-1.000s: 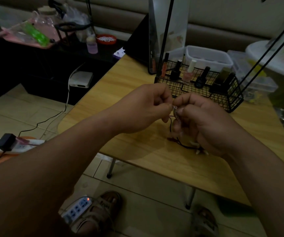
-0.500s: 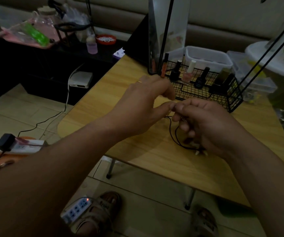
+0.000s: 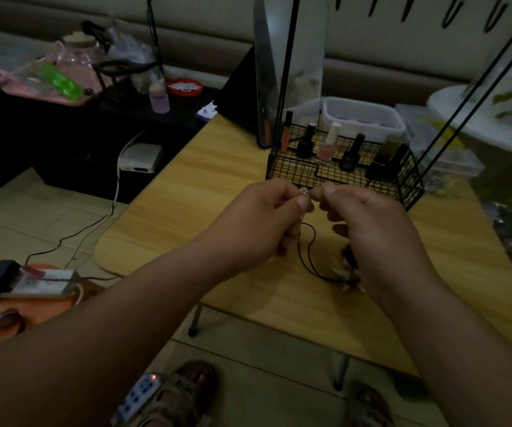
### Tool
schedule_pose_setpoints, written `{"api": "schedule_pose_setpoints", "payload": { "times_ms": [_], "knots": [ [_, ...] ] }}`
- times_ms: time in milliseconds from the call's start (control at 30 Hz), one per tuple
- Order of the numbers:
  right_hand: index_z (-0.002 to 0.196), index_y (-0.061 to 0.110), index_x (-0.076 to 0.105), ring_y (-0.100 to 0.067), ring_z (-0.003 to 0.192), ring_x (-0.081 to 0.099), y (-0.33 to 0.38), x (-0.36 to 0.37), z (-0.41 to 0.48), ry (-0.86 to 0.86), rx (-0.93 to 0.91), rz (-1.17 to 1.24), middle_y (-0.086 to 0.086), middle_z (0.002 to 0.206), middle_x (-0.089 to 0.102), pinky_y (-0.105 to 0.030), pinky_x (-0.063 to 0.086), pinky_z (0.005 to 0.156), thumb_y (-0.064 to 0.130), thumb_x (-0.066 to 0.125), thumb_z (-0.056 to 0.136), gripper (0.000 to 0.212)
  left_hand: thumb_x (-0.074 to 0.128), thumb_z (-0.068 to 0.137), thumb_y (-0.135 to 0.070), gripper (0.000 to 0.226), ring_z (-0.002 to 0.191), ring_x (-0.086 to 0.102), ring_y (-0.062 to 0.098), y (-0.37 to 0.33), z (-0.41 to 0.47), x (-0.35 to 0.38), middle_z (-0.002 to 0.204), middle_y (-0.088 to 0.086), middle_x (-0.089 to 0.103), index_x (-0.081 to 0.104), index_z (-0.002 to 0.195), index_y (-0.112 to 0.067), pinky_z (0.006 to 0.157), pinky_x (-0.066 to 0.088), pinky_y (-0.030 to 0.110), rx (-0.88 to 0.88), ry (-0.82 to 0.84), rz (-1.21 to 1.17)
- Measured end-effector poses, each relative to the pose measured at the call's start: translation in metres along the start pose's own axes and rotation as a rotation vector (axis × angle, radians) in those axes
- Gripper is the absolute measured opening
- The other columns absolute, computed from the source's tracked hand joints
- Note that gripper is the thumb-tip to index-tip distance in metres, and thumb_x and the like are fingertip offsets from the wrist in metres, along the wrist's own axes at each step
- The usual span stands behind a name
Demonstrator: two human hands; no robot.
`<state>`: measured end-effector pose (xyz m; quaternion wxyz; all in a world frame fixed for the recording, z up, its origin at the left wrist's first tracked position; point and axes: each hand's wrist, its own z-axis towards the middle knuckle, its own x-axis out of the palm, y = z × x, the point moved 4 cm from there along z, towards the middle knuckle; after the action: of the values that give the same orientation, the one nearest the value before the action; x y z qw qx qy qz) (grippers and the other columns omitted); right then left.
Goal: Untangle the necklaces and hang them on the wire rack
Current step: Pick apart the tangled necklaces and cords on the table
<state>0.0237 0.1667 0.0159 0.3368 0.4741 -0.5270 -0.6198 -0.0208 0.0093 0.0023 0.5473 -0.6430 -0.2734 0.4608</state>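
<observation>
Both hands meet above the desk (image 3: 186,192), just before the wire rack (image 3: 291,171): your left hand (image 3: 257,223) and right hand (image 3: 368,223) pinch the necklaces (image 3: 322,277) at a small shiny bead (image 3: 304,190), lifted, I judge, to see the tangle. Their black cord hangs slack onto the desk, leaving you room to tease loops apart.

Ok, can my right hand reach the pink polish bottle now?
Probably yes: the pink bottle stands just beyond the right hand in the open-topped wire basket, though that hand is pinching the necklace.
</observation>
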Motion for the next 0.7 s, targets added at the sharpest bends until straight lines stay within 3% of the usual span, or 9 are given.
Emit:
{"api": "schedule_pose_setpoints", "payload": {
  "times_ms": [100,167,233,433,567,700],
  "knots": [
    [0.112,0.036,0.072,0.012,0.107,0.062,0.003,-0.004,0.004,0.107,-0.100,-0.113,0.020,0.114,0.072,-0.026,0.049,0.094,0.015,0.062,0.099,0.027,0.052,0.109,-0.026,0.020,0.056,0.050,0.004,-0.008,0.000,-0.009,0.069,-0.005,0.057,0.070,0.106,-0.019,0.051,0.041,0.021,0.013,0.062,0.029],
    [0.125,0.031,0.065,0.004,0.117,0.063,0.004,0.002,0.004,0.289,-0.132,-0.096,0.012,0.123,0.072,-0.026,0.051,0.099,0.002,0.061,0.097,0.041,0.050,0.109,-0.024,0.022,0.053,0.044,0.004,-0.011,0.000,-0.012,0.068,-0.005,0.056,0.070,0.104,-0.016,0.050,0.037,0.021,0.024,0.117,0.001],
    [0.128,0.024,0.063,-0.007,0.111,0.070,0.005,0.005,0.004,0.382,-0.165,-0.040,0.002,0.116,0.075,-0.025,0.056,0.095,0.000,0.063,0.097,0.039,0.050,0.110,-0.023,0.023,0.052,0.043,0.002,-0.013,-0.001,-0.015,0.069,-0.003,0.057,0.068,0.099,-0.015,0.050,0.036,0.019,0.037,0.146,0.006],
    [0.107,0.018,0.069,-0.020,0.082,0.075,0.004,0.005,0.005,0.311,-0.177,-0.065,-0.005,0.091,0.074,-0.031,0.063,0.076,0.012,0.071,0.095,0.014,0.055,0.107,-0.028,0.018,0.057,0.049,0.002,-0.012,-0.001,-0.024,0.071,-0.006,0.064,0.068,0.096,-0.021,0.054,0.041,0.020,0.082,0.129,0.179],
    [0.098,0.017,0.071,-0.014,0.063,0.066,0.005,0.001,0.008,0.219,-0.209,-0.091,-0.002,0.082,0.070,-0.025,0.057,0.059,0.018,0.072,0.094,0.004,0.058,0.105,-0.031,0.011,0.058,0.052,0.006,-0.011,0.000,-0.026,0.069,-0.003,0.066,0.065,0.104,-0.023,0.055,0.042,0.024,0.104,0.107,0.198],
    [0.095,0.019,0.071,-0.006,0.060,0.059,0.007,0.000,0.007,0.166,-0.254,-0.132,-0.004,0.083,0.069,-0.021,0.052,0.054,0.019,0.074,0.093,0.004,0.063,0.103,-0.026,0.006,0.057,0.058,-0.001,-0.012,0.000,-0.026,0.078,-0.001,0.073,0.064,0.106,-0.020,0.054,0.048,0.022,0.147,0.091,0.174]
  ]
}}
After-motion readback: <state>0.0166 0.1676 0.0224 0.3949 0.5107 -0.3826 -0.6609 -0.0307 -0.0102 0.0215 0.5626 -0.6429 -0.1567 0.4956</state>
